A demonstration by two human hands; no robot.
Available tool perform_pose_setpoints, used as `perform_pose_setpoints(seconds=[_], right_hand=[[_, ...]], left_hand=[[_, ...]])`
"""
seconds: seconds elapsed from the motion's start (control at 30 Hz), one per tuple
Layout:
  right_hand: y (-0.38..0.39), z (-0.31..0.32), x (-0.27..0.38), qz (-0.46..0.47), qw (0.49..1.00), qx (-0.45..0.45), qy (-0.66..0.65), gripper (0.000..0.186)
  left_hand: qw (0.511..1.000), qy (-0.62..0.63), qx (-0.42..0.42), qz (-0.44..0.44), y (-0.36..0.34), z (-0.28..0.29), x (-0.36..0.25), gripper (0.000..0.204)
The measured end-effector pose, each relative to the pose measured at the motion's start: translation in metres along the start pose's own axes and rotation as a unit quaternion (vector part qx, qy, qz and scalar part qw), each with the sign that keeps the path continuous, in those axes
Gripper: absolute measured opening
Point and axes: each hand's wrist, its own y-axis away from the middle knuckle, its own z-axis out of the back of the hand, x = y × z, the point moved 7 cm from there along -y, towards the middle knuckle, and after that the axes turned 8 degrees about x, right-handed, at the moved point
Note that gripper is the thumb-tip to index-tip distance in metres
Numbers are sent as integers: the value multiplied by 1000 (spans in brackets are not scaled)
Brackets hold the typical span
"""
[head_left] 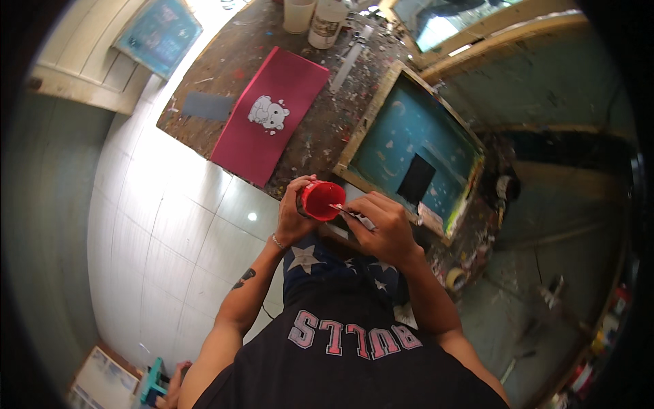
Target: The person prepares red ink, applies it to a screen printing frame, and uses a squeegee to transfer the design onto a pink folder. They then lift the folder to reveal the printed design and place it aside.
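While left fingers (pixel 304 181) grasp the red cup (pixel 317 195) from the left, right fingers (pixel 371 206) pinch a thin tool (pixel 364 221) angled inside

On the bench (pixel 204 71) before us, we have a sheet (pixel 300 82) at left and a framed screen (pixel 371 116) at right, a patch (pixel 416 178) lying within its frame. Two containers (pixel 328 26) stand behind the sheet. Nearer us, our left grip (pixel 296 213) holds a cup (pixel 323 200); our right grip (pixel 385 225), beside it, has a tool (pixel 347 210) tipped into its mouth.
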Motion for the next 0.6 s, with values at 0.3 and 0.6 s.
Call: perform_pose_setpoints(seconds=[0.3,0.6], right_hand=[[-42,-61,-106,104,989,102,5,11],[-52,-81,-143,151,982,112,6,12]], left_hand=[[979,-136,-124,88,-4,-13,91,78],[960,-183,-173,122,4,-28,125,83]])
